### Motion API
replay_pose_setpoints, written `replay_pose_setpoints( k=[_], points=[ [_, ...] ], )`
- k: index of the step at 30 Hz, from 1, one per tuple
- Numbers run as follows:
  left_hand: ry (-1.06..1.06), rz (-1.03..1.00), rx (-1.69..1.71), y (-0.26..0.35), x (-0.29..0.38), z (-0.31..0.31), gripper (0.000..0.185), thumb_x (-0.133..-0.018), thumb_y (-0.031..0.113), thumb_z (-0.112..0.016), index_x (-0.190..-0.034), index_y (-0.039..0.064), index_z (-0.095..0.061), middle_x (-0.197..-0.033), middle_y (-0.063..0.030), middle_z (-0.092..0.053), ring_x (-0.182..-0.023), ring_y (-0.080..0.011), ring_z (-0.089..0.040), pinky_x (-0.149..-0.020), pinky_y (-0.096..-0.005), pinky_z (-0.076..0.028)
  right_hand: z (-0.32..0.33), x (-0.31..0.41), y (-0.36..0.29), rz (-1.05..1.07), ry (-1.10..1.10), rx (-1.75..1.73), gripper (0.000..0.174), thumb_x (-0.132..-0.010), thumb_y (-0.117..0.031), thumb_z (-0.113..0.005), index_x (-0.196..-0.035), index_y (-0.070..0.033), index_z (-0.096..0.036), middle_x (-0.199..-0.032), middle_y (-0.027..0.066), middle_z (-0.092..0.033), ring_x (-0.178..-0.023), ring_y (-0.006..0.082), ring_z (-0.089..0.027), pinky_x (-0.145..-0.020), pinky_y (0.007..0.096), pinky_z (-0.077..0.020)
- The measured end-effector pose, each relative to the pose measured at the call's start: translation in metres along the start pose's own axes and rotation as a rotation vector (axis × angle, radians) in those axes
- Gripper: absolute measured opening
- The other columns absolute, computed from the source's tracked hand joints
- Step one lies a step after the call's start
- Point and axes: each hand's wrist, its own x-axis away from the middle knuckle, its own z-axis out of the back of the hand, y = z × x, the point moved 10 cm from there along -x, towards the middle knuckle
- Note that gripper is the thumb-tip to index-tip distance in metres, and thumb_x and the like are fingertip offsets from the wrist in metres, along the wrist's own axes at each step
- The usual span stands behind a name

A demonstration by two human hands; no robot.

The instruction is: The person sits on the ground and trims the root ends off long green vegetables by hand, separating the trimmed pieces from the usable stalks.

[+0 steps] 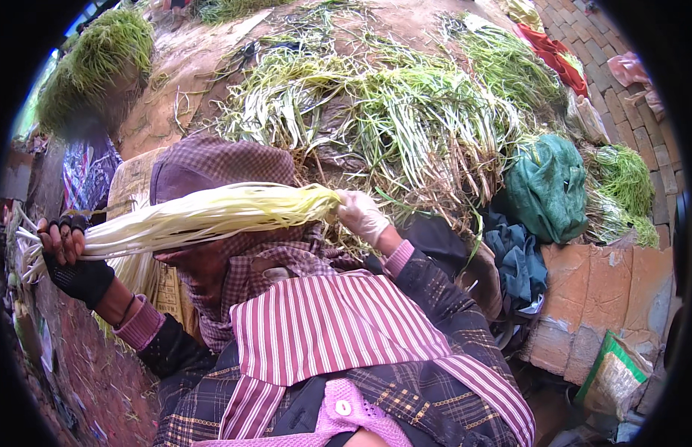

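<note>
A long bundle of pale stalks with yellow leaves (223, 215), possibly blanched chives, stretches across in front of me above my lap. My left hand (64, 251), in a black fingerless glove, grips its white stem end at the far left. The yellow leaf end is held by my right hand (361, 215), in a thin whitish glove. Below the stem end, more pale stalks (136, 274) lie on a printed yellowish carton or sack (170, 299). Checked purple cloth (223, 162) covers my knees, and a striped apron (340, 324) covers my body.
Heaped green stalks with roots (424, 123) cover the ground ahead. A green sack (547, 187) stands right of them, near flattened cardboard (602, 302). Another leafy green heap (100, 61) is at the upper left. Brick paving (625, 123) runs along the right.
</note>
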Motion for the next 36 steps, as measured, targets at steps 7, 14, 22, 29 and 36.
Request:
replay_pose_setpoints(
  k=[7, 14, 22, 29, 36],
  points=[
    [0.039, -0.273, -0.766, 0.031, 0.003, -0.06, 0.008, -0.096, 0.015, -0.048, -0.096, 0.007, -0.049, -0.063, 0.0026, -0.042, -0.051, -0.009, -0.04, -0.051, -0.0231, -0.04, -0.047, -0.016, 0.016, -0.017, -0.096, 0.36, 0.025, -0.085, -0.028, -0.055, -0.081, -0.008, -0.069, -0.079, 0.0181, -0.067, -0.07, 0.0322, -0.065, -0.064, 0.0404, -0.0518],
    [-0.109, -1.288, -1.757, 0.084, 0.014, -0.164, 0.017, -0.097, 0.015, -0.042, -0.087, 0.004, -0.051, -0.076, -0.0046, -0.052, -0.068, -0.015, -0.054, -0.066, -0.0253, -0.049, -0.023, -0.029, 0.051, -0.136, 0.063, 0.234, 0.04, -0.088, -0.041, -0.049, -0.075, -0.009, -0.069, -0.075, 0.0193, -0.065, -0.075, 0.037, -0.065, -0.063, 0.0454, -0.0485],
    [-0.274, -0.105, 0.173, 0.055, 0.005, -0.077, 0.019, -0.1, 0.015, -0.039, -0.081, 0.011, -0.041, -0.057, 0.0044, -0.03, -0.05, -0.0081, -0.029, -0.053, -0.0266, -0.032, 0.033, -0.002, 0.054, -0.274, 0.187, 0.377, 0.043, -0.065, -0.034, -0.076, -0.098, -0.008, -0.067, -0.098, 0.0171, -0.065, -0.091, 0.0347, -0.062, -0.078, 0.0443, -0.0485],
    [0.382, 0.065, -0.013, 0.056, 0.098, 0.101, 0.043, -0.1, 0.027, -0.043, -0.059, 0.015, -0.036, -0.051, 0.0037, -0.031, -0.047, -0.0105, -0.032, -0.054, -0.0289, -0.035, 0.023, -0.023, -0.01, -0.162, 0.163, -0.759, 0.013, -0.086, 0.001, -0.055, -0.094, 0.002, -0.065, -0.092, 0.0086, -0.069, -0.083, 0.0131, -0.064, -0.077, 0.0249, -0.0524],
    [0.182, 0.078, 0.135, 0.034, 0.093, 0.076, 0.033, -0.1, 0.022, -0.043, -0.068, 0.012, -0.045, -0.054, 0.0039, -0.035, -0.047, -0.0093, -0.034, -0.055, -0.0283, -0.037, 0.024, -0.037, -0.132, -0.026, -0.035, -0.819, 0.016, -0.09, -0.013, -0.063, -0.101, -0.003, -0.066, -0.091, 0.0019, -0.068, -0.075, 0.0042, -0.058, -0.066, 0.0178, -0.0469]
  ],
)
